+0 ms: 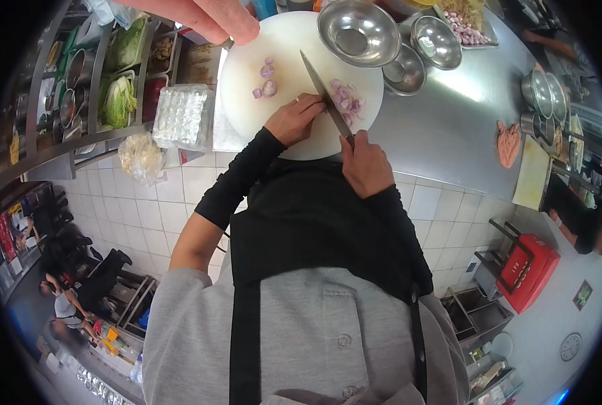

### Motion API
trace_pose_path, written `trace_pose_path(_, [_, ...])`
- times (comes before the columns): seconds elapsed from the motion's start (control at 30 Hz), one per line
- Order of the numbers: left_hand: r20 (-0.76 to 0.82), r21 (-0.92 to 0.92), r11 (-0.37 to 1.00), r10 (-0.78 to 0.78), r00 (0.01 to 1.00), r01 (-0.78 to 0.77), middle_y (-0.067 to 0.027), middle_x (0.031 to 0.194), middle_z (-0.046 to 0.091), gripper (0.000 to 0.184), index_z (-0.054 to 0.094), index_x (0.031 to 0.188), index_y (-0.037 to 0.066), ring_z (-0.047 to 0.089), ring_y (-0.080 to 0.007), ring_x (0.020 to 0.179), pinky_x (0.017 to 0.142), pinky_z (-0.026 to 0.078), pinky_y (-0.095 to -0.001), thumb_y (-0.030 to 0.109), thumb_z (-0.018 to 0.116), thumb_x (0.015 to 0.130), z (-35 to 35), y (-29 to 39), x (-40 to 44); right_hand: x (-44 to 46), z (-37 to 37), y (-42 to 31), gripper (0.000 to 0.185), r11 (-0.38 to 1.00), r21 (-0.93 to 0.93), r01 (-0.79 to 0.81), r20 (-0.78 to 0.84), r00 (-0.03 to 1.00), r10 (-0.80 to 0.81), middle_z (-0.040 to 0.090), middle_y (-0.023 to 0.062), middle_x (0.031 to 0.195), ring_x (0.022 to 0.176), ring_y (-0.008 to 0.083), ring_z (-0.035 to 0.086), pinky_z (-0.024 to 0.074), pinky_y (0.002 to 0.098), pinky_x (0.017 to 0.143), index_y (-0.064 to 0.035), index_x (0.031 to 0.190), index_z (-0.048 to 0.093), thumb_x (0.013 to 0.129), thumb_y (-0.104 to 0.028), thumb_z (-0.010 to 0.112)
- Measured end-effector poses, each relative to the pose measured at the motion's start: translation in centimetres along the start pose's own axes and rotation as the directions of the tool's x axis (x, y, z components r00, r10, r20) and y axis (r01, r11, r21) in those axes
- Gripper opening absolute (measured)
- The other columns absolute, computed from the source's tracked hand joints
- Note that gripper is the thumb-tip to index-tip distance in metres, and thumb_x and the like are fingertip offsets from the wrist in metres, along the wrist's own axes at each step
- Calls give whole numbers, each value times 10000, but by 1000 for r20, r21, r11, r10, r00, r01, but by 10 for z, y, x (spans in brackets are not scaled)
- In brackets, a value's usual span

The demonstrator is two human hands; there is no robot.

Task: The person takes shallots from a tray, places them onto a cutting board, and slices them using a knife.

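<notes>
My right hand (368,166) grips the handle of a kitchen knife (319,84), its blade slanting up and left across a round white cutting board (247,111). My left hand (294,121) rests on the board against the left side of the blade. Its fingers are bent and pressed together, and whatever they pinch is hidden. Right of the blade lies a small pile of sliced shallots (345,101). Several peeled shallot pieces (269,88) lie on the board's left part.
Steel bowls (359,34) stand at the board's upper right, beside a tray of shallots (464,27). Another person's fingers (223,19) reach in at the top left. An egg tray wrapped in plastic (183,116) sits left of the board. An orange cloth (508,144) lies on the steel counter (449,128).
</notes>
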State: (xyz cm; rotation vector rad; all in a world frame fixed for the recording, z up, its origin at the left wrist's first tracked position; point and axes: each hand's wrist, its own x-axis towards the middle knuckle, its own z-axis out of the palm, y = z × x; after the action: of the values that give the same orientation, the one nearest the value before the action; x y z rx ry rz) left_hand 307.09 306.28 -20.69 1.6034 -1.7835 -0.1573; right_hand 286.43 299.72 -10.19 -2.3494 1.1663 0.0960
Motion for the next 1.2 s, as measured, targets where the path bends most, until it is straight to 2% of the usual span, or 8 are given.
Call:
trace_pose_path(0.1, [5,-24,999,-42,999,42,-98,1202,658,405,659,1153,39,672,-299,1080,866,587,-393,-108,676,776,2,0,-2,3,8,5,348,1000,19,11,-5,1000,-11,677,293,744,749,504,698,566,587,664,-15,988,510,1066,-351,557])
trace_pose_path(0.5, [-38,-2,1000,-21,999,21,-101,1162,662,358,661,1120,43,684,-299,1027,830,593,-384,-78,684,785,3,3,-2,26,31,14,358,990,135,44,-40,998,-39,658,335,756,760,553,670,528,639,672,-6,1002,507,1062,-354,561])
trace_pose_path(0.6, [17,11,998,-60,998,60,-104,1212,637,393,642,1180,54,660,-319,1072,901,576,-403,-27,655,795,1,8,-1,24,30,18,359,990,134,43,-65,997,-34,657,326,750,740,552,661,518,639,659,-15,996,508,1059,-362,571])
trace_pose_path(0.7, [-38,168,985,-39,998,45,-111,1255,620,431,642,1219,58,604,-335,1174,983,517,-449,-19,648,796,-18,19,3,16,17,26,353,978,203,53,-59,997,-42,660,308,753,720,542,654,509,635,651,-26,993,510,1055,-365,585])
trace_pose_path(0.83, [-192,426,807,-361,913,409,-116,1322,578,464,649,1235,49,506,-349,1271,1026,421,-496,-15,632,776,-44,26,1,7,2,29,349,964,235,125,43,989,-139,659,287,748,708,523,650,501,627,650,-28,988,513,1053,-359,597])
trace_pose_path(0.93, [-145,450,793,-390,909,411,-115,1315,580,461,645,1235,52,518,-346,1254,1012,423,-494,-11,630,779,-46,12,-7,5,19,33,354,966,198,167,-7,986,-169,660,277,734,709,511,654,507,618,652,-20,966,518,1053,-354,598])
trace_pose_path(1.07, [-161,436,817,-341,926,377,-122,1244,595,397,646,1181,49,554,-318,1222,999,424,-474,-15,625,790,-45,3,-10,11,17,35,369,975,205,85,0,996,-87,664,274,731,717,509,660,522,610,654,-11,946,525,1053,-357,595])
trace_pose_path(1.2, [-147,197,928,-290,946,316,-134,1188,622,249,668,1124,44,637,-334,1097,919,513,-453,-33,629,891,-41,13,-6,16,15,40,367,981,189,49,-45,998,-41,645,291,719,708,525,639,482,623,645,-11,932,508,1052,-342,611])
